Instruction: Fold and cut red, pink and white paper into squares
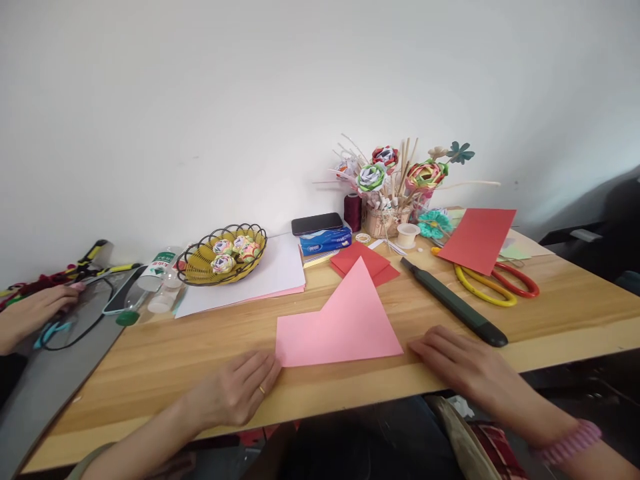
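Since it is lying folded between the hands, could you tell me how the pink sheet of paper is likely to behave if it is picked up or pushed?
The pink paper looks thin and flat, so it is probably very light and floppy when lifted. On the smooth wooden table it would likely slide easily. Its raised folded triangle suggests it creases readily.

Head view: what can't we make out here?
- Blue tissue pack: print too small to read.
- Bottle label: small, blurred.
- Another person's hand at the left edge: arm cut off by the frame; what its fingers touch is unclear.
- White sheets: part hidden under the wire basket.
- Left hand, right hand: palms down, undersides unseen.
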